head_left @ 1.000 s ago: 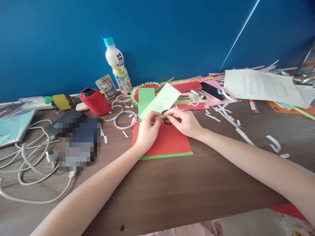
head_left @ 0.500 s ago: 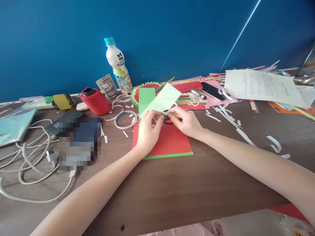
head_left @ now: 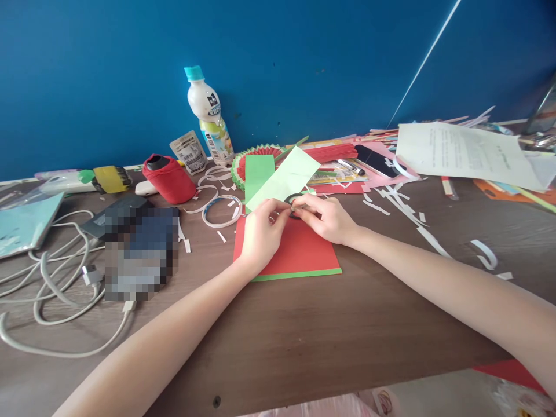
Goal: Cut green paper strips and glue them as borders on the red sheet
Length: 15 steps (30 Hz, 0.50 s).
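My left hand and my right hand meet over a red paper sheet with a green edge, lying on the brown desk. Both hands pinch the near edge of a pale green paper strip, which slants up and away from them. A small dark ring, perhaps a tape roll, shows between the fingertips. A darker green paper lies just behind the strip.
A drink bottle, a red pouch, a folded paper fan and white tape loops lie behind. Cables sprawl at the left. Paper scraps, a phone and a printed sheet cover the right.
My fingers have shifted a little along the strip's near edge; the two hands have drawn closer together. Nothing else on the desk has moved.
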Each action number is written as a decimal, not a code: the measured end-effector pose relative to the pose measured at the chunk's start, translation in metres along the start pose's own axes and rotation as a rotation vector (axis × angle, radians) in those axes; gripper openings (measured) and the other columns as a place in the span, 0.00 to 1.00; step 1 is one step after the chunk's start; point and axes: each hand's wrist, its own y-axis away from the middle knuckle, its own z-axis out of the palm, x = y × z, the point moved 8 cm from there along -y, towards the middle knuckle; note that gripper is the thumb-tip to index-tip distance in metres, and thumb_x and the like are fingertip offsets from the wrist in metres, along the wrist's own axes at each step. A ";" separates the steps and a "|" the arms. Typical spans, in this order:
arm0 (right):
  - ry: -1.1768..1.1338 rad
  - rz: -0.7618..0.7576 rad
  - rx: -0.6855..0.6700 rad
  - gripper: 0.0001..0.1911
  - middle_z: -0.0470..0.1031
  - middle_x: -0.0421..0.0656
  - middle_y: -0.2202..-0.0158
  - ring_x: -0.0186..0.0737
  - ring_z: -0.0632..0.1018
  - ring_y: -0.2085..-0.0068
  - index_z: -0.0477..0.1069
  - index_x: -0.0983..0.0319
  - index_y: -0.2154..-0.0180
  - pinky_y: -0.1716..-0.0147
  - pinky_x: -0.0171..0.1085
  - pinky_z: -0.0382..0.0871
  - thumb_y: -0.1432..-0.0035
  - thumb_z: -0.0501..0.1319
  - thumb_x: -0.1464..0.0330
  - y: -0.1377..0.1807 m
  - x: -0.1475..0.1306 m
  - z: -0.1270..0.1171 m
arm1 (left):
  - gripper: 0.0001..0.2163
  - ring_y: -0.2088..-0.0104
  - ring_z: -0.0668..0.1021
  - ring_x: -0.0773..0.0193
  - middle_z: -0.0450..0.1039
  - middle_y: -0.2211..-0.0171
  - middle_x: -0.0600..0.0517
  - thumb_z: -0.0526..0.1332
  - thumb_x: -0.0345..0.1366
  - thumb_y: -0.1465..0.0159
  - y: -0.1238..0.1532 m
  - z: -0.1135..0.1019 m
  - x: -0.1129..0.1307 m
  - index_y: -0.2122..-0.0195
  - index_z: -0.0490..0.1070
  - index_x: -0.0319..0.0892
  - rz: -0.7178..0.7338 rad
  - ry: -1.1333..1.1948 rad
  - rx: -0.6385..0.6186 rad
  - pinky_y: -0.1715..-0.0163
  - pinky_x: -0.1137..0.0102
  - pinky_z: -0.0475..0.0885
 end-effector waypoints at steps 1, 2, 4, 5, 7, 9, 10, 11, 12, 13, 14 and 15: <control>-0.001 -0.003 0.000 0.05 0.66 0.33 0.84 0.28 0.60 0.83 0.66 0.62 0.66 0.79 0.30 0.56 0.42 0.53 0.69 0.000 0.000 0.000 | 0.06 0.70 0.73 0.68 0.76 0.70 0.56 0.56 0.30 0.41 0.000 0.000 0.000 0.71 0.72 0.43 -0.002 0.002 0.001 0.68 0.73 0.67; -0.003 -0.005 -0.001 0.05 0.66 0.34 0.84 0.28 0.60 0.83 0.66 0.62 0.66 0.79 0.30 0.56 0.42 0.53 0.69 0.000 0.000 0.000 | 0.06 0.70 0.73 0.68 0.76 0.70 0.56 0.56 0.30 0.41 0.000 0.000 -0.001 0.71 0.72 0.43 -0.004 0.003 0.002 0.68 0.73 0.67; -0.011 -0.010 -0.003 0.04 0.66 0.33 0.84 0.28 0.60 0.83 0.66 0.62 0.66 0.79 0.30 0.56 0.42 0.53 0.70 0.000 0.000 0.000 | 0.06 0.70 0.73 0.68 0.76 0.70 0.56 0.56 0.30 0.42 0.000 0.000 -0.002 0.71 0.72 0.43 -0.007 0.006 0.007 0.68 0.73 0.67; -0.014 -0.012 -0.003 0.04 0.65 0.33 0.84 0.27 0.59 0.83 0.66 0.62 0.66 0.79 0.30 0.56 0.42 0.54 0.70 0.000 0.000 0.000 | 0.06 0.70 0.73 0.68 0.76 0.70 0.56 0.56 0.30 0.42 0.000 0.000 -0.002 0.71 0.72 0.43 -0.008 0.007 0.008 0.68 0.73 0.67; -0.020 -0.014 -0.008 0.04 0.63 0.32 0.84 0.27 0.58 0.84 0.66 0.62 0.66 0.79 0.30 0.55 0.42 0.54 0.70 0.000 -0.001 0.001 | 0.06 0.70 0.73 0.68 0.76 0.70 0.56 0.57 0.30 0.42 0.000 0.000 -0.002 0.71 0.72 0.43 -0.010 0.009 0.008 0.68 0.73 0.67; -0.026 -0.016 -0.013 0.04 0.62 0.32 0.84 0.27 0.58 0.84 0.66 0.62 0.67 0.79 0.30 0.54 0.42 0.54 0.70 0.000 -0.001 0.001 | 0.06 0.71 0.73 0.68 0.76 0.71 0.56 0.57 0.30 0.42 0.000 0.000 -0.003 0.71 0.72 0.43 -0.012 0.008 0.006 0.68 0.73 0.67; -0.029 -0.018 -0.015 0.04 0.62 0.32 0.84 0.27 0.58 0.83 0.66 0.62 0.67 0.79 0.30 0.54 0.42 0.54 0.70 0.000 -0.001 0.001 | 0.06 0.71 0.73 0.68 0.76 0.71 0.56 0.57 0.30 0.42 0.000 0.000 -0.003 0.71 0.72 0.43 -0.013 0.007 0.005 0.68 0.73 0.67; -0.031 -0.020 -0.018 0.04 0.62 0.32 0.84 0.27 0.58 0.83 0.66 0.62 0.67 0.79 0.30 0.54 0.41 0.53 0.69 0.000 -0.001 0.001 | 0.06 0.71 0.73 0.68 0.75 0.71 0.56 0.57 0.30 0.42 0.000 0.000 -0.003 0.71 0.72 0.43 -0.013 0.006 0.003 0.68 0.73 0.66; -0.032 -0.022 -0.021 0.05 0.62 0.32 0.84 0.28 0.58 0.83 0.66 0.62 0.67 0.79 0.30 0.54 0.41 0.53 0.69 0.000 -0.001 0.001 | 0.06 0.71 0.73 0.68 0.75 0.71 0.56 0.57 0.30 0.42 0.000 0.000 -0.003 0.71 0.73 0.43 -0.012 0.006 0.002 0.68 0.73 0.66; -0.031 -0.023 -0.022 0.05 0.62 0.32 0.84 0.28 0.58 0.83 0.66 0.62 0.67 0.79 0.30 0.55 0.41 0.53 0.70 0.000 -0.002 0.001 | 0.06 0.71 0.72 0.68 0.75 0.71 0.56 0.57 0.30 0.42 0.000 0.000 -0.002 0.71 0.73 0.43 -0.011 0.006 0.001 0.68 0.73 0.66; -0.030 -0.023 -0.024 0.04 0.63 0.32 0.84 0.28 0.58 0.83 0.66 0.61 0.67 0.79 0.30 0.55 0.41 0.53 0.70 0.000 -0.002 0.001 | 0.06 0.71 0.73 0.68 0.75 0.71 0.56 0.57 0.30 0.42 0.000 0.000 -0.002 0.71 0.73 0.43 -0.008 0.006 0.000 0.68 0.73 0.66; -0.029 -0.023 -0.027 0.04 0.63 0.33 0.83 0.28 0.58 0.83 0.66 0.61 0.67 0.79 0.31 0.55 0.41 0.53 0.70 0.000 -0.001 0.001 | 0.06 0.71 0.73 0.68 0.75 0.71 0.56 0.57 0.30 0.42 0.000 0.000 -0.002 0.71 0.73 0.43 -0.006 0.007 0.000 0.68 0.73 0.66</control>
